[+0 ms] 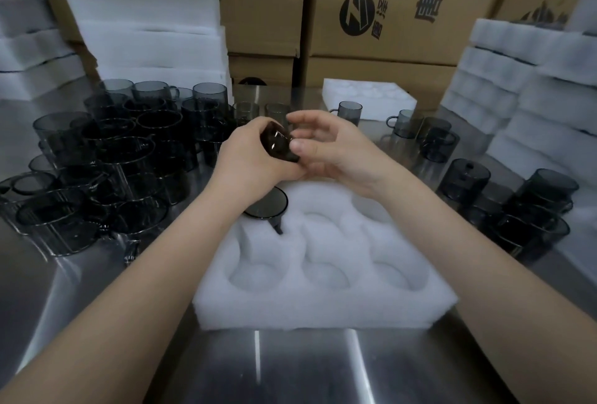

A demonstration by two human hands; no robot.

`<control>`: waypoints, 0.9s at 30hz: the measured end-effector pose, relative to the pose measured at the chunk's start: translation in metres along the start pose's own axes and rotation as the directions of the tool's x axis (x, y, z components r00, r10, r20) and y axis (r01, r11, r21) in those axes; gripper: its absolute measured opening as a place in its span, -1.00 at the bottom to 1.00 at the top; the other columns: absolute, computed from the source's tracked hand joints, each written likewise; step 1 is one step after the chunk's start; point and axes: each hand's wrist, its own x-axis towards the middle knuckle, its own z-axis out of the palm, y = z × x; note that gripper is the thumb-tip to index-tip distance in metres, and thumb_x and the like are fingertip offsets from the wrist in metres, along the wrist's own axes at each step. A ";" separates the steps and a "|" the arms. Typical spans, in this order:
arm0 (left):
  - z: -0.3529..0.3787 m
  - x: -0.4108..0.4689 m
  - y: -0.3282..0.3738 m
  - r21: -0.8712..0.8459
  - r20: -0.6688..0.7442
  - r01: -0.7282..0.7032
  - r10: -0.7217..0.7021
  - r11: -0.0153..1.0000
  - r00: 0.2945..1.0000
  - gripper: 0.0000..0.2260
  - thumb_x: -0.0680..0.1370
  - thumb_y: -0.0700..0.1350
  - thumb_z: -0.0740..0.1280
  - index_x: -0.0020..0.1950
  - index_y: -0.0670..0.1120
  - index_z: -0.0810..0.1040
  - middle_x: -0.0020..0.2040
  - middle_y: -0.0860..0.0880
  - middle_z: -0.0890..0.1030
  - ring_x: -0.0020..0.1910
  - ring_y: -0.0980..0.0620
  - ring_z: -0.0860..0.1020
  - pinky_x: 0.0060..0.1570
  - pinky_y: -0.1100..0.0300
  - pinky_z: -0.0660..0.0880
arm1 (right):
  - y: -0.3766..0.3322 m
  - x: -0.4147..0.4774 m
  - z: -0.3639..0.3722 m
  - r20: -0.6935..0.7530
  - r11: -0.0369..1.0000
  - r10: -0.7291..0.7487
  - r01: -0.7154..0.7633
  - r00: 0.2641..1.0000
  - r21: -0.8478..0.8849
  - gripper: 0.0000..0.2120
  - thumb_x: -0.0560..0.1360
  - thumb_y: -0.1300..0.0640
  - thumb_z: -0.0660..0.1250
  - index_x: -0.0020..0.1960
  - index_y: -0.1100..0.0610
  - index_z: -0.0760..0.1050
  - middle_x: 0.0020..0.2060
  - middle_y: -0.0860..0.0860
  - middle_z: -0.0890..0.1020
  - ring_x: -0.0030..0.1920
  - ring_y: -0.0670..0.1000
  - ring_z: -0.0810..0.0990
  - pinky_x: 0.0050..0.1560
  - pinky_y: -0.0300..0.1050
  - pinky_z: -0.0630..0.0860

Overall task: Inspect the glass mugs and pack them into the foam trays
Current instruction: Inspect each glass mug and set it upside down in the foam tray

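the packing looks barely begun. one mug (266, 203) sits in the far-left pocket of the foam tray (323, 306) in front of the person, its handle pointing toward them. the near row of three pockets is bare, and so are the other pockets i can see; the hands hide part of the far row. a big crowd of dark mugs (106, 177) waits on the steel table (290, 365) to the left and a smaller group (533, 210) to the right, so most of the work seems left. i can't tell which group has been checked. a second tray (368, 93) lies at the far end of the table, apparently unfilled.

both forearms reach out over the tray and meet above its far edge. the left hand (248, 155) wraps around the held mug (280, 145) from the side, fingers curled under it. the right hand (336, 148) closes in from the other side, thumb pressed on the glass and fingers arched over the top. the two hands are clamped together on that one mug, held tilted in the air, clear of the foam. i'd judge it is being inspected.
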 end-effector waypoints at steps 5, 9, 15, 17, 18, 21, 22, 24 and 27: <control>0.001 -0.004 -0.001 0.054 -0.050 -0.049 0.052 0.997 0.997 -0.60 0.27 -0.05 0.59 0.03 0.05 0.54 -0.19 0.19 0.55 -0.17 0.31 0.49 -0.26 0.53 0.36 | 0.000 0.005 0.004 0.006 0.999 0.032 -0.032 0.999 -0.003 -0.69 0.41 0.17 0.48 0.12 0.12 0.51 -0.22 -0.01 0.68 -0.36 -0.08 0.58 -0.25 -0.14 0.57; 0.003 -0.006 0.002 0.101 -0.044 -0.140 0.145 0.985 0.988 -0.51 0.25 -0.08 0.61 0.13 0.05 0.56 -0.14 0.21 0.57 -0.16 0.27 0.50 -0.17 0.63 0.31 | 0.000 0.005 0.010 -0.148 0.995 0.011 -0.025 0.989 -0.093 -0.70 0.39 0.03 0.52 -0.01 0.10 0.47 -0.30 -0.06 0.62 -0.38 -0.06 0.54 -0.36 -0.11 0.48; 0.007 -0.010 0.007 0.037 -0.023 -0.267 0.268 0.963 0.963 -0.49 0.27 -0.05 0.62 0.18 0.07 0.57 -0.08 0.28 0.59 -0.05 0.43 0.51 -0.05 0.61 0.33 | -0.001 0.004 0.009 -0.254 0.998 0.045 -0.034 0.966 0.045 -0.72 0.47 -0.05 0.45 -0.27 0.08 0.46 -0.41 0.02 0.54 -0.52 -0.04 0.45 -0.50 -0.20 0.44; 0.004 -0.008 0.005 -0.053 -0.017 -0.236 0.236 0.970 0.972 -0.44 0.24 -0.09 0.64 0.19 0.07 0.57 0.00 0.24 0.62 0.01 0.39 0.53 0.04 0.54 0.38 | -0.001 0.004 0.006 -0.222 0.989 0.060 -0.028 0.973 0.144 -0.79 0.51 0.03 0.41 -0.25 0.10 0.52 -0.39 0.03 0.56 -0.54 -0.06 0.43 -0.53 -0.18 0.47; 0.003 -0.007 0.004 -0.103 -0.017 -0.208 0.208 0.973 0.978 -0.42 0.22 -0.12 0.64 0.20 0.07 0.57 0.03 0.20 0.63 0.04 0.35 0.54 0.08 0.48 0.42 | 0.000 0.003 0.004 -0.192 0.982 0.058 -0.022 0.980 0.186 -0.84 0.53 0.09 0.39 -0.19 0.12 0.55 -0.38 0.03 0.57 -0.53 -0.07 0.44 -0.50 -0.17 0.50; -0.002 -0.006 -0.003 -0.279 -0.031 -0.117 0.113 0.953 0.993 -0.34 0.19 -0.20 0.66 0.21 0.05 0.51 0.06 0.14 0.63 0.06 0.29 0.57 0.08 0.40 0.48 | 0.002 0.002 -0.001 -0.053 0.957 0.023 -0.006 0.998 0.290 -0.87 0.54 0.27 0.29 0.04 0.21 0.58 -0.35 0.02 0.60 -0.44 -0.11 0.49 -0.32 -0.16 0.60; -0.003 -0.005 -0.006 -0.346 -0.036 -0.087 0.080 0.934 0.996 -0.32 0.17 -0.23 0.67 0.20 0.03 0.47 0.06 0.09 0.63 0.08 0.21 0.59 0.09 0.30 0.53 | 0.002 0.001 -0.002 -0.003 0.948 0.007 -0.006 1.000 0.319 -0.79 0.50 0.30 0.30 0.12 0.24 0.56 -0.31 0.03 0.61 -0.40 -0.11 0.52 -0.25 -0.17 0.60; -0.004 -0.005 -0.010 -0.437 -0.034 -0.030 0.017 0.899 0.999 -0.31 0.15 -0.24 0.66 0.14 -0.03 0.38 0.05 -0.05 0.64 0.09 0.01 0.63 0.10 0.02 0.59 | 0.003 0.000 0.000 0.052 0.948 -0.025 0.007 0.998 0.318 -0.63 0.39 0.31 0.36 0.21 0.24 0.52 -0.18 0.07 0.60 -0.33 -0.08 0.56 -0.23 -0.19 0.58; -0.004 -0.005 -0.010 -0.417 -0.047 -0.031 0.012 0.908 0.999 -0.39 0.16 -0.16 0.63 0.07 -0.04 0.37 0.01 -0.09 0.64 -0.01 0.04 0.62 0.06 -0.03 0.59 | 0.005 -0.001 0.007 -0.016 0.986 -0.054 0.055 0.998 0.155 -0.56 0.31 0.25 0.49 0.15 0.20 0.48 -0.17 0.08 0.58 -0.33 0.02 0.53 -0.39 -0.16 0.50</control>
